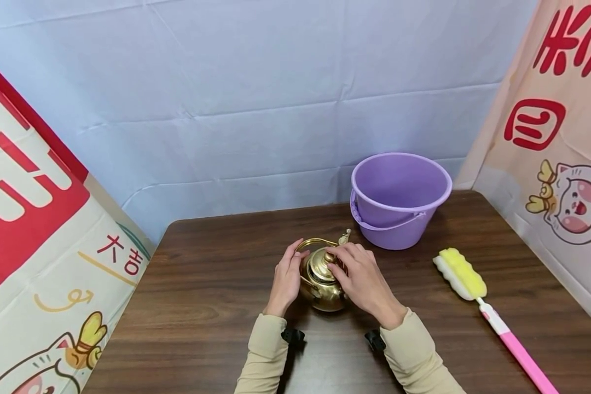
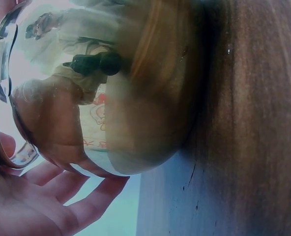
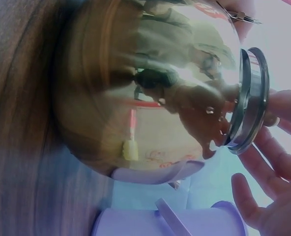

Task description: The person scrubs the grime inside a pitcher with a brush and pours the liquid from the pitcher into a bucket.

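A shiny brass teapot (image 1: 325, 298) stands on the brown table (image 1: 212, 295), its spout turned toward the back right. My left hand (image 1: 287, 276) holds it at the left side, fingers against the belly and around the hoop handle (image 2: 2, 147). With thumb and fingers, my right hand (image 1: 361, 273) pinches the round knob (image 1: 329, 256) of the lid (image 1: 320, 266). In the right wrist view, the lid sits slightly tilted at the teapot's mouth, a dark gap showing beneath its rim. The right fingers partly hide the spout's base in the head view.
Behind the teapot to the right stands a purple bucket (image 1: 391, 232) with its handle hanging down. A yellow and white sponge brush (image 1: 465, 273) with a pink handle lies at the right. Printed cloths (image 1: 546, 230) hang around the table's sides.
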### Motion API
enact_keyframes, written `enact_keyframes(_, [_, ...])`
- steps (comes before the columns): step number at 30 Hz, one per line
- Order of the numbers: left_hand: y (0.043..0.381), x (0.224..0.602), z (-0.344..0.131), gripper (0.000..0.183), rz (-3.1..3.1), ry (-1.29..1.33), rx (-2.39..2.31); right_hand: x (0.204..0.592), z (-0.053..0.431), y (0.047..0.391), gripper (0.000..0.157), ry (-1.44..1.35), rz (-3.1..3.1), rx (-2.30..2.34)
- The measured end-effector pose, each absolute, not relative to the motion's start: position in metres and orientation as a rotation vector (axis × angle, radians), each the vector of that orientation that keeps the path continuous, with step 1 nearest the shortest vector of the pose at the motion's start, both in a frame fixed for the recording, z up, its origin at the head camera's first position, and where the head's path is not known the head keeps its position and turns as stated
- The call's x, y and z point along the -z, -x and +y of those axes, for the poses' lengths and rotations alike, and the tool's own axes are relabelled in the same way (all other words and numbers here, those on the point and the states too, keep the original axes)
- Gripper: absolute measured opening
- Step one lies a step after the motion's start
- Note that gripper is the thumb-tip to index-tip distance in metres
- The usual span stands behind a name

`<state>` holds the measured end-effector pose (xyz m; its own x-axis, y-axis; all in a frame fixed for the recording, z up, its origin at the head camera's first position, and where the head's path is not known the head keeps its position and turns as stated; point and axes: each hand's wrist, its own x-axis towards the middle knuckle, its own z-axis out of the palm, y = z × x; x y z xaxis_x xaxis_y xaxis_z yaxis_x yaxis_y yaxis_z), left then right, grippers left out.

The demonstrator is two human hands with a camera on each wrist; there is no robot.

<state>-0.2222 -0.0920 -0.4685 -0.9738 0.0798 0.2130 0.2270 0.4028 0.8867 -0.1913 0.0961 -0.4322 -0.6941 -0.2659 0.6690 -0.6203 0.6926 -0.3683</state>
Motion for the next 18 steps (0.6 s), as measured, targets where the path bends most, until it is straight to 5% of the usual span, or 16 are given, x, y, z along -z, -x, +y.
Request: enact_keyframes(18, [0.222, 0.468, -0.093, 0.040, -2.510, 0.273, 1.623, 0.422, 0.111, 0.189, 0.029, -0.631, -2.329, -0.796])
